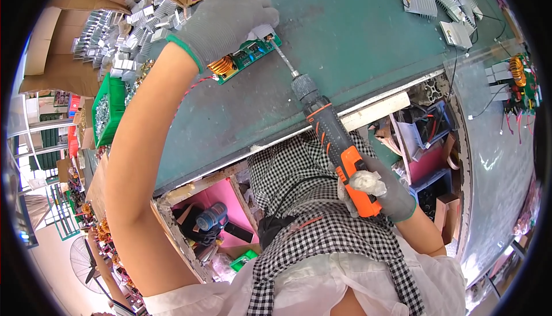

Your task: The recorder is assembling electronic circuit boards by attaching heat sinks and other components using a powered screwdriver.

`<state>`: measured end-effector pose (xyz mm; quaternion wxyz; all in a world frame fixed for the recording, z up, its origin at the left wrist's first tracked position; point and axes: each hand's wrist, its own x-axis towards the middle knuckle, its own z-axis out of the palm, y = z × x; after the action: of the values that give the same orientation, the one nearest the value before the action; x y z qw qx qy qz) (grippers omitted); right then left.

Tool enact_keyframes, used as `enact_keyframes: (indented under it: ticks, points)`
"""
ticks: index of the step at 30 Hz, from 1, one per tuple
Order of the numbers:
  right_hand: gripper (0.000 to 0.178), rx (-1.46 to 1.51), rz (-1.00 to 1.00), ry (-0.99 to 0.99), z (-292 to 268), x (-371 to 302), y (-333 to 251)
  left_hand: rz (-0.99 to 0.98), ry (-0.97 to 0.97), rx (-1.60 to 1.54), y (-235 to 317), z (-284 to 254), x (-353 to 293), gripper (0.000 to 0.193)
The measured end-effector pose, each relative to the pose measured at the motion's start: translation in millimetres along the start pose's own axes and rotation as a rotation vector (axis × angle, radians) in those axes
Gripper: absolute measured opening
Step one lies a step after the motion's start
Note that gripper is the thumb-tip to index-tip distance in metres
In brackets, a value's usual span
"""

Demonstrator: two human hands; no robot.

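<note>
My left hand, in a grey glove with a green cuff, is closed over a green circuit board on the bench. A copper-wound coil sits at the board's near end, and a red wire trails from there. A light metal part, partly under my fingers, stands at the far end. Also gloved, my right hand grips an orange and black cordless screwdriver, with white wrapping on its handle. Its long bit meets the board's far end beside my left fingers; the exact contact is too small to tell.
Many finned heat sinks fill a cardboard box at left, near a green bin of small metal parts. More wired heat sinks lie at the far right. Another board with a coil is on the right-hand table. Open shelves sit below the bench edge.
</note>
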<state>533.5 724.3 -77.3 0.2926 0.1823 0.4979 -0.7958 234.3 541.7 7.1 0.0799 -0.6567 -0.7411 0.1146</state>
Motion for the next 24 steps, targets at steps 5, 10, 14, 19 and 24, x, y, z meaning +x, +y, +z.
enact_keyframes:
  ticks: [5,10,14,19,24]
  points:
    - [0.052,0.077,0.028,-0.069,1.8,-1.1,-2.0,-0.027,0.104,0.038,-1.4,10.9,-2.3,0.023]
    - [0.047,0.088,0.0,-0.09,1.6,3.4,-1.3,-0.043,0.107,0.012,-2.1,11.8,-3.8,0.024]
    - [0.054,0.005,0.022,-0.077,3.7,3.7,-4.8,-0.023,0.124,0.013,-4.4,15.5,-6.0,0.025]
    - [0.055,0.046,0.029,-0.093,1.3,3.2,-6.8,-0.022,0.099,0.013,-6.4,18.4,-5.5,0.026]
    - [0.056,0.052,0.037,-0.092,0.0,6.5,-0.1,-0.016,0.101,0.042,-7.8,20.2,-4.6,0.027]
